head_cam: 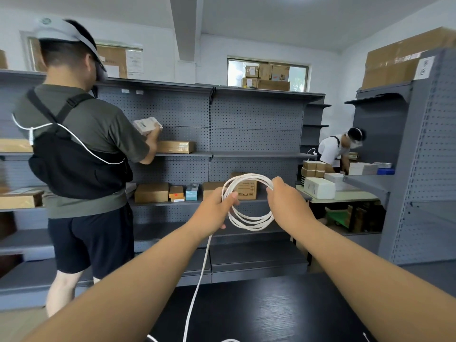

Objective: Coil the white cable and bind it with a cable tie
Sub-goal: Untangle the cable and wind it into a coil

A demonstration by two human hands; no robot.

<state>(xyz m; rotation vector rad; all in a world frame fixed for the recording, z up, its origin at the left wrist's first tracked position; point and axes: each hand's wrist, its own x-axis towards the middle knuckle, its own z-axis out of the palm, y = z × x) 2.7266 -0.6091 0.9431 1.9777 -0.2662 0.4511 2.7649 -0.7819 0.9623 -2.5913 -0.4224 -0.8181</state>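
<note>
The white cable (249,222) hangs in loops between my 2 hands. My left hand (215,210) grips its left side; my right hand (286,201) holds its upper right side. The loose end drops below my left hand to the dark table (271,312).

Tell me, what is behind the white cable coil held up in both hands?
Through the white cable coil shows a brown cardboard box on a grey metal shelf. The left hand covers a second brown box's right side.
</note>
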